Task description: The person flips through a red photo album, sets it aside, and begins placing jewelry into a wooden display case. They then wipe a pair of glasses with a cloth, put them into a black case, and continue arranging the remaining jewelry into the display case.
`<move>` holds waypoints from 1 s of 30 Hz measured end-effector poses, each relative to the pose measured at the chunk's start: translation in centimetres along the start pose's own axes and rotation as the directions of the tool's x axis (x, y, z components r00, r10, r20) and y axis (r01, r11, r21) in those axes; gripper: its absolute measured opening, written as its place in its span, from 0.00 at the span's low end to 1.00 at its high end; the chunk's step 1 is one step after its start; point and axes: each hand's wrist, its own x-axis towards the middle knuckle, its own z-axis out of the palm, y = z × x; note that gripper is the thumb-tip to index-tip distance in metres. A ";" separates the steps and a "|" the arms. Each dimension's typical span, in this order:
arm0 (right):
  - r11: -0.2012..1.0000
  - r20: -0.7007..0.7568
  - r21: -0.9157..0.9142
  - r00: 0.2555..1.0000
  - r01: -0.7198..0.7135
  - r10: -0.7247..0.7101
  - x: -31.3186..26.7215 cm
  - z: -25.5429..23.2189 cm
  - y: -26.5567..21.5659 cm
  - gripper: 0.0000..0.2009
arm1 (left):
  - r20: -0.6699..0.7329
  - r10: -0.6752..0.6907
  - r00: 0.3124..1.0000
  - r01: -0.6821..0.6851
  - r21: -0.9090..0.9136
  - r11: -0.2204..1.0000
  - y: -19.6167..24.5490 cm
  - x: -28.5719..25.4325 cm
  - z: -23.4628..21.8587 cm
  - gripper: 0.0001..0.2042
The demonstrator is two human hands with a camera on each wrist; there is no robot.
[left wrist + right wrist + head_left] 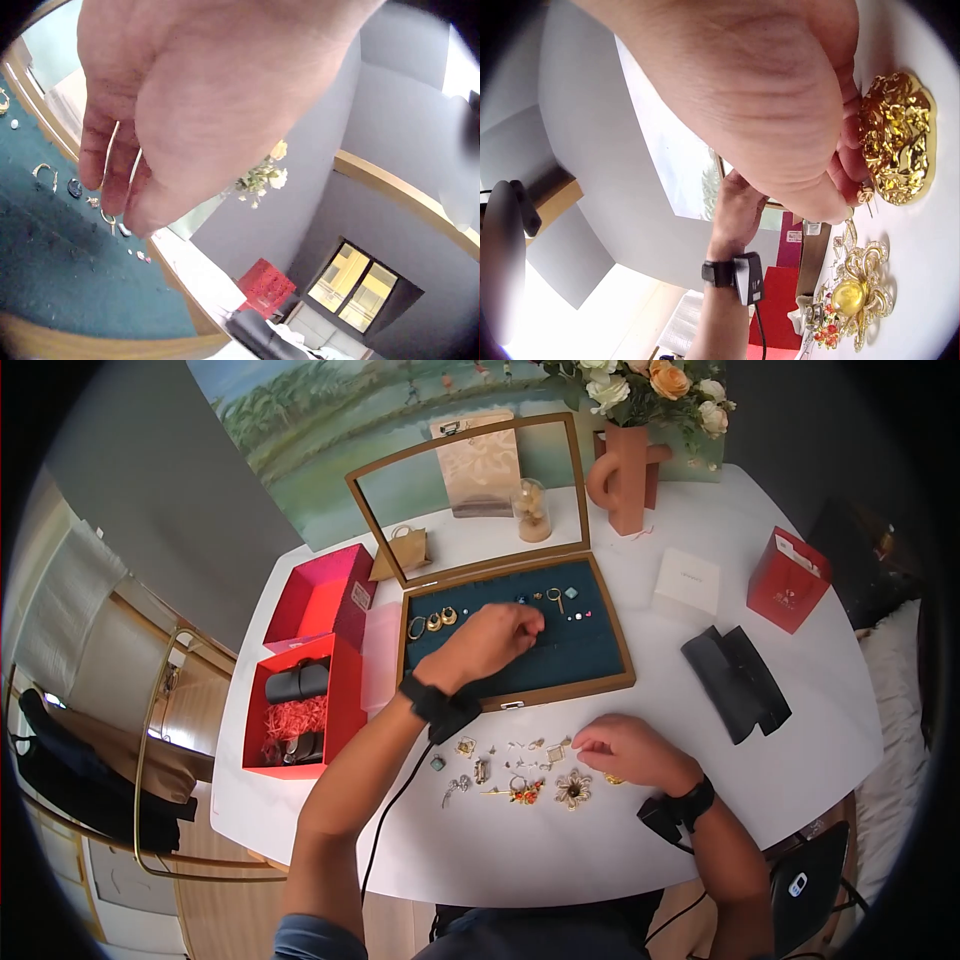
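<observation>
The left hand [497,635] is reaching into the open jewellery display box [520,695], whose glass lid [470,490] is standing raised at the box's 12 o'clock edge. The fingers [112,161] of this hand are curling downward over the teal velvet lining [52,262]; the left wrist view is not showing plainly whether they are pinching a piece, so their grip cannot be told. Small earrings and studs [45,171] are lying on the velvet just beside the fingertips, and gold hoop earrings [433,622] are sitting at 9 o'clock of the hand.

The right hand [625,750] is resting on the white table [800,760] at 6 o'clock of the box. Its fingers [847,161] are curling and touching a crumpled gold brooch [896,139], with a small gold stud [865,195] lying at the fingertips; a firm pinch cannot be confirmed. A gold flower brooch [574,788] is lying at 7 o'clock of this hand, and a scatter of small jewellery [490,760] is spreading toward 9 o'clock.

A red gift box [300,705] is standing at 9 o'clock of the display box, a terracotta vase [627,475] with flowers at 1 o'clock, a white box [686,584], a red paper bag [788,578] and a black pouch [735,680] at 3 o'clock.
</observation>
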 end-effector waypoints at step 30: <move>0.998 -0.006 -0.027 0.999 0.048 -0.048 0.0 0.0 0.3 0.08 | 0.154 0.005 0.988 0.015 -0.129 0.991 3.9 1.3 0.7 0.08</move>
